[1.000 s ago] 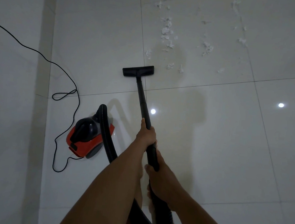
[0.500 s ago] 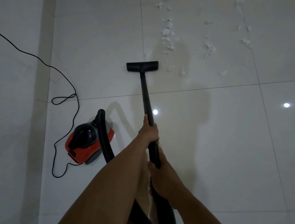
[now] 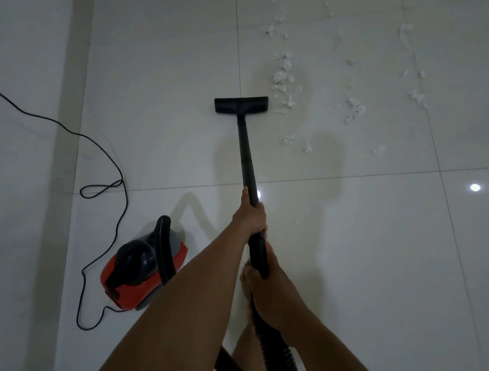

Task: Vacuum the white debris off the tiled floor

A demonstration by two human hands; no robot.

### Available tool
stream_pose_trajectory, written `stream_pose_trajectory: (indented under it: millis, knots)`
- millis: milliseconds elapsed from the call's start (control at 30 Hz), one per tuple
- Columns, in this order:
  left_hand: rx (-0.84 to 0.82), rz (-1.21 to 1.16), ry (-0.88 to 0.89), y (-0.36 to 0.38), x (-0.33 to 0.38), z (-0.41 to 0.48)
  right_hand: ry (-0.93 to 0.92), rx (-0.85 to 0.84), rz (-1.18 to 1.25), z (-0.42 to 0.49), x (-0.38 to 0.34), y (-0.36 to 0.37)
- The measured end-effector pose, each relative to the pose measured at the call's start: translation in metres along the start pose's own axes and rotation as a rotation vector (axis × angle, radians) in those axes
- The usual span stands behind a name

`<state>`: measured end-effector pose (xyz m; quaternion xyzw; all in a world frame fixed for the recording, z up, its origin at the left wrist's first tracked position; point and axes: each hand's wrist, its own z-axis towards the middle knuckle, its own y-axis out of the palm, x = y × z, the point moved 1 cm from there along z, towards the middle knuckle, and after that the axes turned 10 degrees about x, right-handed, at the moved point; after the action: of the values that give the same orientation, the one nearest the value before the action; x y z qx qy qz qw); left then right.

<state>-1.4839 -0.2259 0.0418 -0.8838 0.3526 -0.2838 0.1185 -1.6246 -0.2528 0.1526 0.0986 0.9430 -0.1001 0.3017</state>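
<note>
now l hand (image 3: pixel 249 218) & r hand (image 3: pixel 271 290) fingers clamped on wand (image 3: pixel 247 156), nozzle (image 3: pixel 241 104) beside debris (image 3: pixel 281 77).

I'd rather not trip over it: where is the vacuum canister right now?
Head view, lower left: the red and black canister sits on the tiled floor just left of the left forearm, its black cord looping past its left side.

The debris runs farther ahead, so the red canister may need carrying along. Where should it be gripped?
Grip the black handle arching over the canister, reaching down from above: it faces up, and the hose plugs in at the far end.
</note>
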Motion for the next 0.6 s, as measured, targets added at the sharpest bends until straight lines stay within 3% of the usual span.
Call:
stream_pose_trajectory:
  millis: [233, 600]
  knots:
    - [-0.003, 0.021, 0.023, -0.029, 0.061, 0.043, 0.075, -0.008, 0.007, 0.042, -0.069, 0.001]
    - [-0.013, 0.012, 0.024, -0.061, 0.127, 0.083, 0.009, 0.028, -0.152, 0.087, -0.145, 0.001]
